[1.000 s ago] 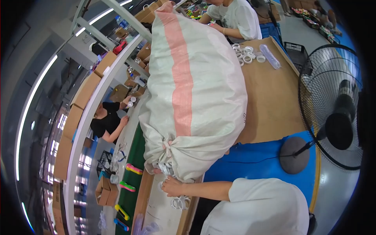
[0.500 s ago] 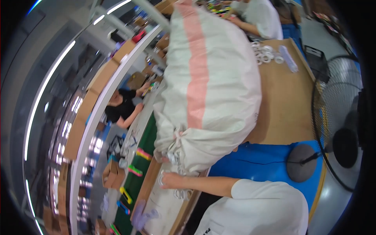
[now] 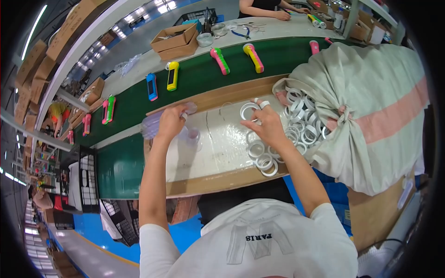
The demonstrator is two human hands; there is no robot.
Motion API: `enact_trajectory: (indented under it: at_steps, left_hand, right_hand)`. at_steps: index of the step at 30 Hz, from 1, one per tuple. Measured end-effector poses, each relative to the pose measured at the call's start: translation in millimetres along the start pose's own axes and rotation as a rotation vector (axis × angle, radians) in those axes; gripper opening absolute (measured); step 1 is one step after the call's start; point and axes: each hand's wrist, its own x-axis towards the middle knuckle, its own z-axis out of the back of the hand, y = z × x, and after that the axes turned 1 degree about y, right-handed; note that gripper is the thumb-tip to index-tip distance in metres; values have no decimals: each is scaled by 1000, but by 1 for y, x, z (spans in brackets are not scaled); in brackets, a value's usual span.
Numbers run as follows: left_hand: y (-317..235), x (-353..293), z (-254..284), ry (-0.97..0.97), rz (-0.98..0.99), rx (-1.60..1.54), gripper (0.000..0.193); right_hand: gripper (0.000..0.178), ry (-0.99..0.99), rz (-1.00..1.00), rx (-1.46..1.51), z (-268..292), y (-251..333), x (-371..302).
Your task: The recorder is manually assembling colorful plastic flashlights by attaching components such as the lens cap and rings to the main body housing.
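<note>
In a shallow cardboard tray (image 3: 213, 160), my left hand (image 3: 171, 121) is closed over the end of a stack of clear plastic cups (image 3: 152, 124). Its fingertips are partly hidden. Another clear cup (image 3: 193, 135) is just right of that wrist. My right hand (image 3: 270, 126) pinches a white ring (image 3: 249, 104) between thumb and fingers, above the tray. White wraps show on fingers of both hands. Many loose white rings (image 3: 302, 121) spill from the mouth of a large woven sack (image 3: 366, 99) at the right; more rings (image 3: 265, 162) lie below my right hand.
Beyond the tray runs a green conveyor belt (image 3: 194, 74) carrying colourful flashlights, among them a yellow one (image 3: 173, 76) and a blue one (image 3: 152, 87). Across it, a bench holds an open cardboard box (image 3: 174, 39) and pliers (image 3: 242, 33). A co-worker's arm (image 3: 264, 11) rests there. Black crates (image 3: 88, 178) stand left.
My view has swung from the sack down to the tray. My left hand now shows at the clear cups, and my right hand is over the tray with a ring.
</note>
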Motion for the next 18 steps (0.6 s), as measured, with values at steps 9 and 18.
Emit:
enact_trajectory:
  at_steps: [9, 18]
  left_hand:
    - [-62, 32, -88, 205, -284, -205, 49]
    - [-48, 61, -105, 315, -232, -191, 51]
  right_hand:
    - [29, 96, -138, 111, -23, -18, 0]
    - [41, 168, -181, 207, -21, -22, 7]
